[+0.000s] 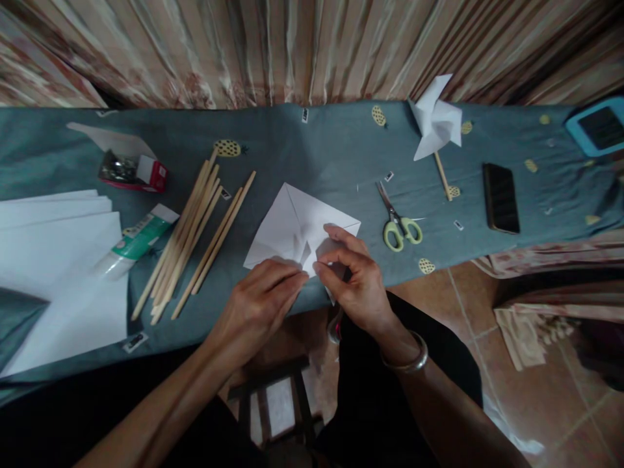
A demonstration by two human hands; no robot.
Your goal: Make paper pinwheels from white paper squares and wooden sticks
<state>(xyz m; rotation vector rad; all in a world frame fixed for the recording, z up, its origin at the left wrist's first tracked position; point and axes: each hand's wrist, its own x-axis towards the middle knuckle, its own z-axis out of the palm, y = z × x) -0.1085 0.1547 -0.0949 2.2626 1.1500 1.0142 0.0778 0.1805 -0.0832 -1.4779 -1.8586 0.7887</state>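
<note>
A white sheet of paper (285, 221) with crease or cut lines running in from its corners lies at the table's front edge. My left hand (266, 292) pinches its near edge, fingers closed on the paper. Close beside it, my right hand (355, 279) holds another part of the same sheet between thumb and forefinger, with the other fingers curled above. A small flap stands up between the two hands. Green-handled scissors (398, 224) lie to the right of the paper, blades slightly apart. Several wooden sticks (188, 234) lie to its left.
A finished paper pinwheel (436, 123) on a stick lies at the back right, near a dark phone (502, 198) and a blue-framed device (598, 128). On the left are a glue tube (139, 240), white sheets (63, 260) and an open red box (158, 177). A stool (273, 396) stands below.
</note>
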